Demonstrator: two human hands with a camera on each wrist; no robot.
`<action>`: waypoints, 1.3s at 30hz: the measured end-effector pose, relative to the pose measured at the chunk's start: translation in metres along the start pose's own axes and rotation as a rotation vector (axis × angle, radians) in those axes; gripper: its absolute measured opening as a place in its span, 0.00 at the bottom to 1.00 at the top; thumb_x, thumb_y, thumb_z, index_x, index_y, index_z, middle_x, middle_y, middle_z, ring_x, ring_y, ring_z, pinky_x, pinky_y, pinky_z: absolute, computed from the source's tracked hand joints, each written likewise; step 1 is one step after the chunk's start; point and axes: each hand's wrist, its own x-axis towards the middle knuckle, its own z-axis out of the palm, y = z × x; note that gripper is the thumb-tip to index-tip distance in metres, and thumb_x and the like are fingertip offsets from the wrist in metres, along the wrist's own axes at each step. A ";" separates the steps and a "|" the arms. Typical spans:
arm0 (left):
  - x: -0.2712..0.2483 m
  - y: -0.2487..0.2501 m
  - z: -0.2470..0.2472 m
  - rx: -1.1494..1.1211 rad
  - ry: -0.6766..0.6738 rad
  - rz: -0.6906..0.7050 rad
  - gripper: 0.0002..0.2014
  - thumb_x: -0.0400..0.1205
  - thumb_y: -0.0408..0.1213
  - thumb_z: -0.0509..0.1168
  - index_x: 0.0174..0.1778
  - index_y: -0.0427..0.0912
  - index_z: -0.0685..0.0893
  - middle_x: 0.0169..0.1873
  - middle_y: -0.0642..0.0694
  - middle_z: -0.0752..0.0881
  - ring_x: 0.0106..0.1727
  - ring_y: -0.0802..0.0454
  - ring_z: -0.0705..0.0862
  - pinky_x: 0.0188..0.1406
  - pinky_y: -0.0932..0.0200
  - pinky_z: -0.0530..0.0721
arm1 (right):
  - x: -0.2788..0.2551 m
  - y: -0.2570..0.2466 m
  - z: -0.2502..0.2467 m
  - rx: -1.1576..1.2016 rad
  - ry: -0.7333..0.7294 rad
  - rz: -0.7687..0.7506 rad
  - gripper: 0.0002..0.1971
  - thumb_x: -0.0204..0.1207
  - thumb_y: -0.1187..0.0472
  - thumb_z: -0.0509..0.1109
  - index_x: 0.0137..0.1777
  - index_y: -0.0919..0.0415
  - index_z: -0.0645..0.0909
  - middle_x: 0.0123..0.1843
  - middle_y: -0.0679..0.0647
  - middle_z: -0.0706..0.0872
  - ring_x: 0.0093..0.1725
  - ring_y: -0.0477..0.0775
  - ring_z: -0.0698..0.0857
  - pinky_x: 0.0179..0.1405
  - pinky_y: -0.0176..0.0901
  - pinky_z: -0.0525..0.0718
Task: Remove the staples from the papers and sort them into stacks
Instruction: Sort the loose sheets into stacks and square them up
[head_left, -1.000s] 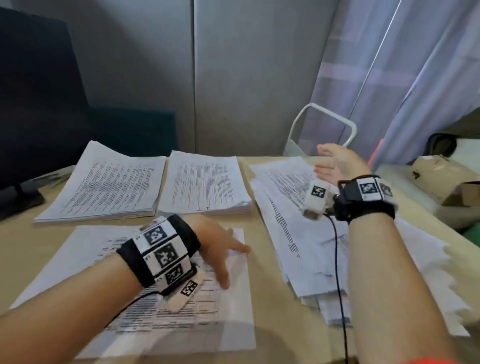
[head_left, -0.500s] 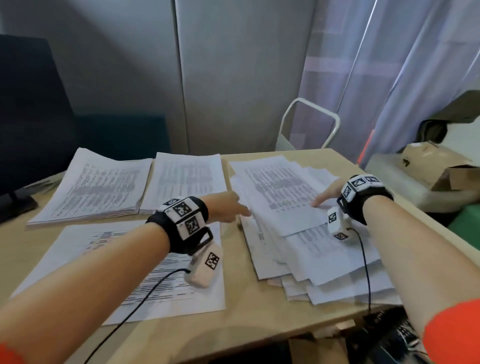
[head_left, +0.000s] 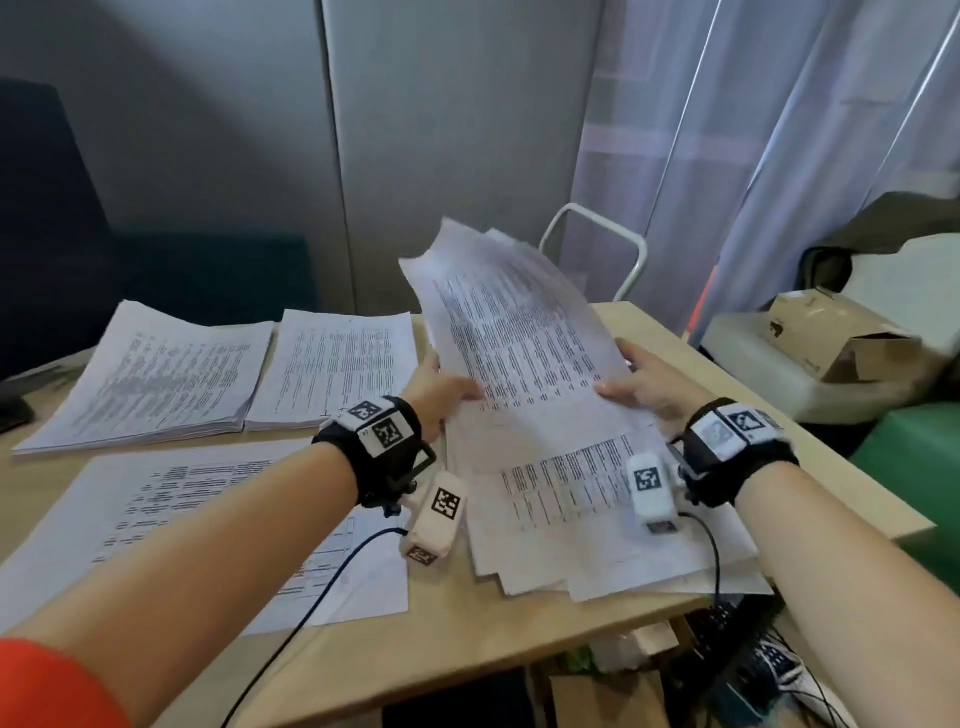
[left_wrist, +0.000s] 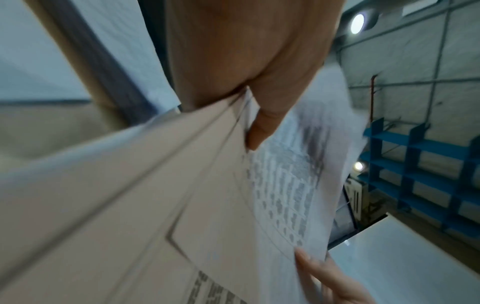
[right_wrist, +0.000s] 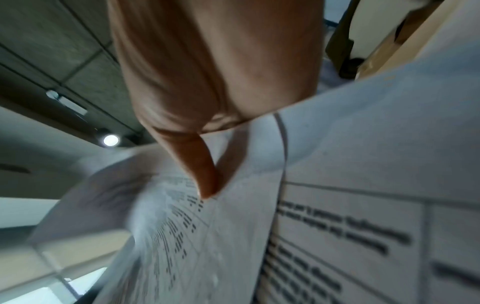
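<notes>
A set of printed sheets (head_left: 514, 322) is lifted off the loose pile of papers (head_left: 597, 519) at the right of the desk, its far end tilted up. My left hand (head_left: 441, 387) pinches its left edge, thumb on top (left_wrist: 262, 131). My right hand (head_left: 639, 387) pinches the right edge, thumb pressed on the printed side (right_wrist: 205, 181). Two neat stacks lie at the back: a left stack (head_left: 156, 374) and a middle stack (head_left: 337, 364). A flat sheet (head_left: 197, 519) lies near the front left. No staple shows in any view.
A wooden desk (head_left: 467, 649) carries everything. A dark monitor (head_left: 36, 218) stands at the far left. A white chair frame (head_left: 597, 244) is behind the desk. A cardboard box (head_left: 831, 338) sits on a white unit to the right. Cables hang under the front edge.
Both hands reached onto the right pile, took hold of the top set of sheets by its two edges and raised it off the pile, tilting its far end up.
</notes>
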 end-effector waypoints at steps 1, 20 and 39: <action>-0.005 0.010 -0.006 -0.096 0.002 0.073 0.22 0.78 0.20 0.67 0.65 0.39 0.71 0.50 0.40 0.84 0.44 0.43 0.87 0.39 0.47 0.90 | -0.003 -0.010 0.002 0.083 0.006 -0.054 0.22 0.74 0.81 0.68 0.58 0.54 0.78 0.55 0.62 0.86 0.50 0.59 0.86 0.60 0.55 0.84; -0.077 0.040 -0.167 0.075 0.213 0.540 0.35 0.72 0.60 0.71 0.73 0.49 0.74 0.61 0.51 0.85 0.61 0.53 0.85 0.65 0.37 0.81 | -0.029 -0.132 0.166 0.233 -0.162 -0.337 0.32 0.64 0.50 0.84 0.68 0.54 0.79 0.61 0.51 0.89 0.62 0.51 0.87 0.68 0.60 0.81; -0.093 0.095 -0.195 0.063 0.323 0.889 0.14 0.83 0.32 0.65 0.64 0.44 0.74 0.50 0.50 0.84 0.49 0.56 0.86 0.46 0.59 0.88 | -0.026 -0.189 0.218 0.299 0.020 -0.507 0.28 0.70 0.57 0.80 0.68 0.63 0.78 0.60 0.55 0.88 0.60 0.53 0.87 0.67 0.57 0.83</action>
